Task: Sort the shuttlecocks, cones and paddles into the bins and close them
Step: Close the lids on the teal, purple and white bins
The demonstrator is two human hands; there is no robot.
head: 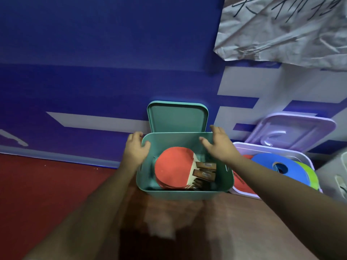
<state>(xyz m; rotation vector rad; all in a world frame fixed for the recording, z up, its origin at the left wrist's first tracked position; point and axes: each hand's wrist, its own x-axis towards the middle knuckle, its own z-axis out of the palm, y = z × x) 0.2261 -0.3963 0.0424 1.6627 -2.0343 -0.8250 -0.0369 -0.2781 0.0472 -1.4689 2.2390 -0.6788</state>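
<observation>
At 9 o'clock from the teal bin (180,194) lies a red floor (47,184), with a blue wall (93,72) rising behind it. The left hand (135,149) sits on the bin's 10 o'clock corner. Its thumb hooks over the rim and its curled fingers stay on the outside, so it grips the bin's edge.

The teal bin stands on a brown surface (225,231) in the middle of the view, uncovered. Its teal lid (177,117) stands upright at 12 o'clock, behind the bin's back wall and against the blue wall. Inside the bin lies a stack of red paddles (172,166), their wooden handles pointing toward 3 o'clock.

The right hand (220,147) hovers over the bin's 1 o'clock corner. Its fingers are spread and nearly straight, and it holds nothing.

At 3 o'clock, just beside the teal bin, stands a lavender bin (272,148), also uncovered. It holds flat cones: a red one (239,182), a blue one (266,166) and a green one (308,175). Its lavender lid (293,132) leans tilted against the wall behind it.

Farther toward 3 o'clock, part of a grey bin (332,177) shows at the frame edge. Crumpled paper (281,29) with dark writing hangs at 1 o'clock, high on the wall.
</observation>
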